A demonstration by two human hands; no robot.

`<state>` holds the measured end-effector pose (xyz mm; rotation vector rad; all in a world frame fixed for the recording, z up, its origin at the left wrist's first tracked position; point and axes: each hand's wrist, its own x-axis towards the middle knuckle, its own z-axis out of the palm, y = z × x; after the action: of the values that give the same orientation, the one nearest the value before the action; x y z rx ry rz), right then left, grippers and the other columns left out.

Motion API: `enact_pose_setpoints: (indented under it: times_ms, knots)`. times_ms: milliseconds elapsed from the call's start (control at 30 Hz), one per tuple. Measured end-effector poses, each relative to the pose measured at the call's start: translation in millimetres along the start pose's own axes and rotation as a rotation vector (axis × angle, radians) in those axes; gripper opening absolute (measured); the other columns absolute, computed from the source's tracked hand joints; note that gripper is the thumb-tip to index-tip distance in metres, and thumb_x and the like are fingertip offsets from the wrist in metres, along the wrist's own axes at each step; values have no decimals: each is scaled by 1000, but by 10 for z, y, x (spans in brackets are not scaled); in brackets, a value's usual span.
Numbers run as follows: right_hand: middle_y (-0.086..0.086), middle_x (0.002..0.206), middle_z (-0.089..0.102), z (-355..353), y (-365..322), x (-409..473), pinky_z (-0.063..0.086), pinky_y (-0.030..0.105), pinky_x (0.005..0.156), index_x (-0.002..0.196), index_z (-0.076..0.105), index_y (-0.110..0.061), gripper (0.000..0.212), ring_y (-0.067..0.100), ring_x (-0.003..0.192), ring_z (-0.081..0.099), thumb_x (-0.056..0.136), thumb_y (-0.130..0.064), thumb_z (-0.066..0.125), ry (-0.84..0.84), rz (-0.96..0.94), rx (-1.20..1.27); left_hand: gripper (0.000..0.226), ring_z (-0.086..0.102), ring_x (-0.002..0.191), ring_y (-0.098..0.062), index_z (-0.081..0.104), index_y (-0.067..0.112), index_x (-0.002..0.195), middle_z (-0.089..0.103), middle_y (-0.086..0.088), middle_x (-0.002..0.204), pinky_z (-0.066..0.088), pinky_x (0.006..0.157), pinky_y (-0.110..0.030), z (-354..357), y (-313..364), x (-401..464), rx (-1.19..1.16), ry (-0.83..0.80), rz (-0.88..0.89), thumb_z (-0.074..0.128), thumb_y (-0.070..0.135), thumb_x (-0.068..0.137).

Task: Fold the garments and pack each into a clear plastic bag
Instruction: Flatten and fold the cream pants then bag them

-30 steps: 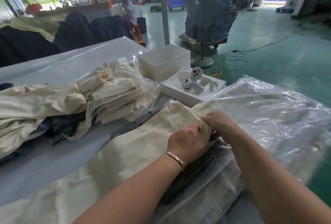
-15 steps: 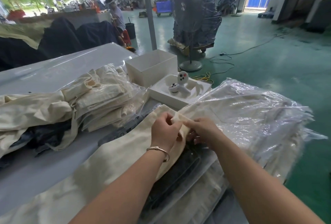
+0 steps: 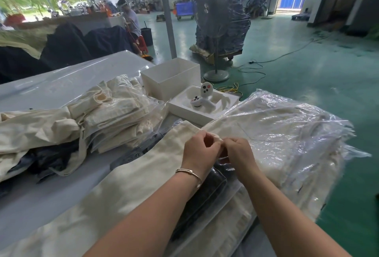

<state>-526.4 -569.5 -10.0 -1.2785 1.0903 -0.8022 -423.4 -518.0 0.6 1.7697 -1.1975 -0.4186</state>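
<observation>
Both pinching one far corner of garment point(image 3: 127, 178): left hand point(image 3: 200, 150) and right hand point(image 3: 238, 154) meeting fingertip to fingertip there, equally near. Lying on desk point(image 3: 41, 201), long axis running back toward lower left, bags point(image 3: 287, 139) just right.

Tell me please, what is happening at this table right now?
A person is packing cream garments. Both hands work together at the far edge of a cream garment spread on the table: the left hand and the right hand pinch its hem. It is not yet bagged. A heap of clear plastic bags lies to the right, and bagged folded garments are stacked to the left.
</observation>
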Motion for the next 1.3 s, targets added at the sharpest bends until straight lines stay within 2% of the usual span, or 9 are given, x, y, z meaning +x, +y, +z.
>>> enact_pose_setpoints:
  times_ms: [167, 267, 433, 600, 667, 767, 867, 1133, 1300]
  knots:
    - [16, 67, 70, -58, -65, -49, 57, 32, 56, 74, 73, -3, 35, 30, 62, 68, 90, -33, 63, -161, 40, 101, 22, 69, 80, -21, 72, 24, 66, 73, 0, 75, 57, 79, -37, -30, 24, 17, -205, -101, -125, 53, 17, 74]
    - [20, 71, 70, -13, -24, -93, 57, 46, 68, 79, 72, -2, 19, 39, 70, 68, 91, -14, 64, -138, -115, -20, 32, 68, 68, -29, 73, 18, 62, 71, -10, 68, 59, 70, -52, -90, 11, 68, -337, -79, -304, 51, 10, 84]
    - [4, 61, 63, 300, -71, -296, 35, 30, 51, 71, 64, -14, 11, 28, 57, 57, 79, -21, 70, 78, -641, -836, 49, 68, 63, -24, 68, 4, 90, 70, -12, 77, 59, 57, -36, -453, -77, 107, -407, -168, -614, 65, 52, 81]
    - [2, 87, 71, 994, -46, -758, 48, 28, 52, 78, 71, -13, 23, 27, 67, 65, 55, -11, 77, -4, -1006, -914, 18, 53, 35, -9, 57, 7, 71, 56, -4, 56, 39, 35, -16, -1040, -275, -35, -253, -70, -595, 72, 11, 80]
    - [8, 101, 68, 1266, -1, -890, 52, 35, 64, 92, 69, -11, 36, 31, 80, 63, 56, -10, 73, -82, -1083, -898, 21, 53, 46, -15, 55, 9, 66, 56, -1, 53, 40, 42, -16, -1362, -435, -153, -210, 27, -563, 66, 8, 84]
    - [14, 117, 57, 1682, 76, -1111, 49, 44, 80, 121, 56, -13, 66, 34, 100, 54, 56, -12, 71, -214, -1133, -944, 10, 55, 71, -21, 62, 8, 82, 63, -10, 77, 45, 65, -29, -1915, -679, -424, -195, 214, -542, 63, 15, 88]
    - [17, 140, 44, 2123, 152, -1329, 44, 48, 95, 143, 39, -17, 83, 36, 119, 45, 65, -8, 65, -367, -1080, -980, 8, 60, 70, -14, 65, 16, 83, 67, 0, 78, 48, 62, -23, -2572, -966, -905, -133, 412, -490, 60, 19, 89]
    - [13, 150, 20, 3111, 905, -2184, 24, 41, 112, 152, 9, -20, 71, 31, 136, 24, 90, -20, 43, -1089, -1025, -1276, 36, 68, 86, -16, 63, 13, 119, 72, 0, 98, 54, 74, -23, -3624, -2164, -2852, -287, 503, -738, 56, -5, 89]
    - [21, 159, -9, 3384, 1440, -2583, 1, 60, 113, 153, -1, -27, 73, 40, 146, -3, 93, -25, 39, -1223, -1005, -1509, 15, 71, 81, -18, 71, 10, 100, 75, -6, 93, 51, 64, -18, -3742, -2676, -3424, -357, 497, -993, 67, 9, 85]
